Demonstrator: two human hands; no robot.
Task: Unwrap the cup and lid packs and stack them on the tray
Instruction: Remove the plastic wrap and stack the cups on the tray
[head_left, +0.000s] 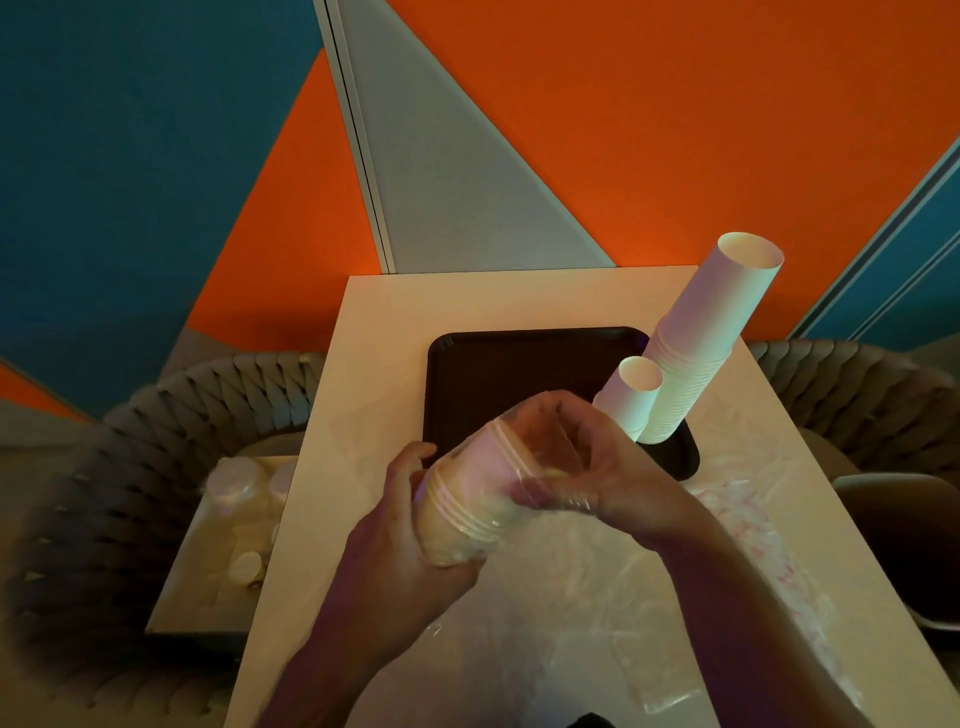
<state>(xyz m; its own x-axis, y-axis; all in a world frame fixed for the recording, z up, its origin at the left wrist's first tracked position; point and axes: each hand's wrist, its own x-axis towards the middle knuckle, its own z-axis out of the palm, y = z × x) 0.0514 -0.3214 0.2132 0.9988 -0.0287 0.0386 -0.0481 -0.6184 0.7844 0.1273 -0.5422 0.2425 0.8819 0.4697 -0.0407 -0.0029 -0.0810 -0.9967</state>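
Note:
A pack of nested paper cups (467, 493) in clear plastic wrap is held above the table in front of me. My left hand (400, 540) grips its lower end from the left. My right hand (576, 467) grips the upper end, fingers curled round the wrap. Beyond them lies a dark tray (519, 374). On the tray's right side stand a tall stack of white cups (701, 338) and a shorter, thinner cup stack (628, 400), both upright and unwrapped.
Loose clear plastic wrap (737, 545) lies on the white table (384, 322) to the right and near me. A box (228, 530) holding wrapped lid packs sits on a woven chair (104, 493) at the left. Another chair is at the right.

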